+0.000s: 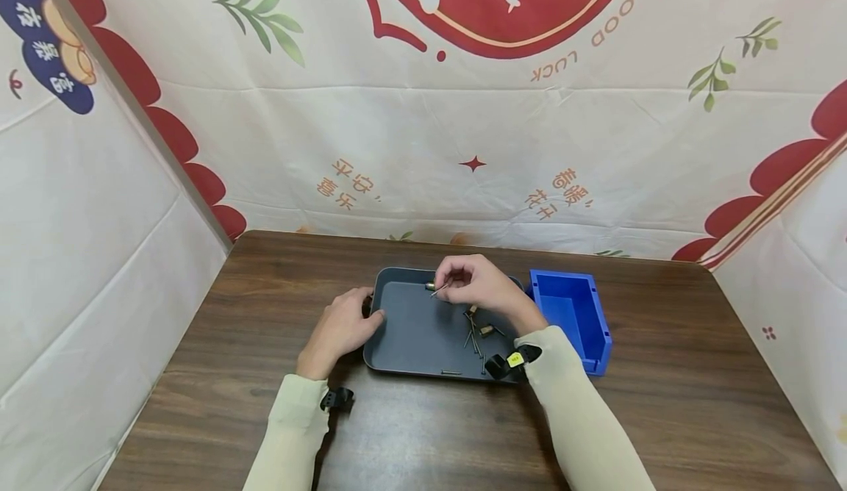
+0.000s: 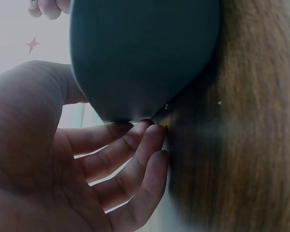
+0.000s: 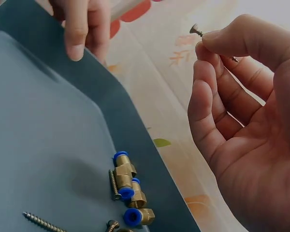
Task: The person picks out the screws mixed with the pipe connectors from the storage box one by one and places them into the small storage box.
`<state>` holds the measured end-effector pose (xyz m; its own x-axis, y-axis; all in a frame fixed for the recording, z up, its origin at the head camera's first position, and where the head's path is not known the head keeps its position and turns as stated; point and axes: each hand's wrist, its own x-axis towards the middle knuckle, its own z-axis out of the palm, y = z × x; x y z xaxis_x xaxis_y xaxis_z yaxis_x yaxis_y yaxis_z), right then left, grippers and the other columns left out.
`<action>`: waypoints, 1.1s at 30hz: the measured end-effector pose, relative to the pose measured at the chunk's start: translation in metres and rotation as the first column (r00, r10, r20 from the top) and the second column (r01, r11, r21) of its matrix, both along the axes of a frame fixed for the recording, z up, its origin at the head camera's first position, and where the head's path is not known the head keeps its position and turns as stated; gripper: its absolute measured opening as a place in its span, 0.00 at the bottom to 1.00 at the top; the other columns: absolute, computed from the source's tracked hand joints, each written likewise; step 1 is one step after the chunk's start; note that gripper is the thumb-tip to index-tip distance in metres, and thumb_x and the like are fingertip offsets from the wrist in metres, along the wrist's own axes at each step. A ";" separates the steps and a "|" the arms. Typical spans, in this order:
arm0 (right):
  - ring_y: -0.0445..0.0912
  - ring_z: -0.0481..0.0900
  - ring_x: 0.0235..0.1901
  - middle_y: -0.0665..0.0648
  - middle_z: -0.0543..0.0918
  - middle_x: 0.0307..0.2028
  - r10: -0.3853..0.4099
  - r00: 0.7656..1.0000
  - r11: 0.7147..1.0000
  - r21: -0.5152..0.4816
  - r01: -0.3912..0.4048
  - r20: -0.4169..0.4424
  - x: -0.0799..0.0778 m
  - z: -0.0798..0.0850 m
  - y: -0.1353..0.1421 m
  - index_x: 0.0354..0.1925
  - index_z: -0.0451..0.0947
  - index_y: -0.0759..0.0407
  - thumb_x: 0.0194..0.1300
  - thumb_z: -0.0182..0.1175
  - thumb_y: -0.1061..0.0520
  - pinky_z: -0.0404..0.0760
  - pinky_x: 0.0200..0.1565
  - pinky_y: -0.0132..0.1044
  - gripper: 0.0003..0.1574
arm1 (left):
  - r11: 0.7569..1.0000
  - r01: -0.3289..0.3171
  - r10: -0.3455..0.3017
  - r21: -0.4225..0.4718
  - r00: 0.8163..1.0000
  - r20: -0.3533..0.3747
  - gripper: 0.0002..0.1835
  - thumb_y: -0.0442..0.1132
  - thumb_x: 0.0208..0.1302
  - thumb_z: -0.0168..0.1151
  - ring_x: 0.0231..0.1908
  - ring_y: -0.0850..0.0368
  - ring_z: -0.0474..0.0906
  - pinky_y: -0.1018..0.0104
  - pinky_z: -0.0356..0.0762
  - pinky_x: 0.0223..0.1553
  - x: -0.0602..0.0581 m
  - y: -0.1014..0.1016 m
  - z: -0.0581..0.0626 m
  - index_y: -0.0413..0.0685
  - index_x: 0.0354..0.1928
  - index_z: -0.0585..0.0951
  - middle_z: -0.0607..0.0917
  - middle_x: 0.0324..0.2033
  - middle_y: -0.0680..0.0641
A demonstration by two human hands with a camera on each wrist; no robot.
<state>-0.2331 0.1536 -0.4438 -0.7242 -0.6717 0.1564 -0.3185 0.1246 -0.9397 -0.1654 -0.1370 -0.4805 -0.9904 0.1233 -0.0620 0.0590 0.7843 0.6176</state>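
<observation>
My left hand (image 1: 340, 325) grips the left side of a dark grey tray (image 1: 410, 329), its thumb over the rim and its fingers against the outer wall, as the left wrist view shows. Above the far part of the tray, my right hand (image 1: 481, 285) pinches a small screw (image 3: 195, 31) between thumb and index finger; the middle of the screw is hidden by the fingertips. Several brass fittings with blue collars (image 3: 124, 171) lie in the tray close to its wall. Loose screws (image 3: 42, 221) are scattered among and beside them, mostly toward the tray's right side.
A blue plastic bin (image 1: 562, 318) stands close to the right of the tray on the brown wooden table (image 1: 265, 314). Behind the table hangs a white printed cloth (image 1: 410, 131), with more cloth along both sides.
</observation>
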 end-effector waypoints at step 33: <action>0.42 0.84 0.39 0.58 0.85 0.41 -0.177 0.983 0.926 -0.346 0.150 -0.045 0.029 0.000 0.046 0.42 0.83 0.68 0.70 0.67 0.73 0.85 0.43 0.32 0.04 | 1.000 -0.003 0.003 0.003 1.000 0.009 0.31 0.47 0.77 0.67 0.62 0.34 0.83 0.37 0.80 0.61 0.000 0.001 0.002 0.39 0.75 0.78 0.82 0.68 0.36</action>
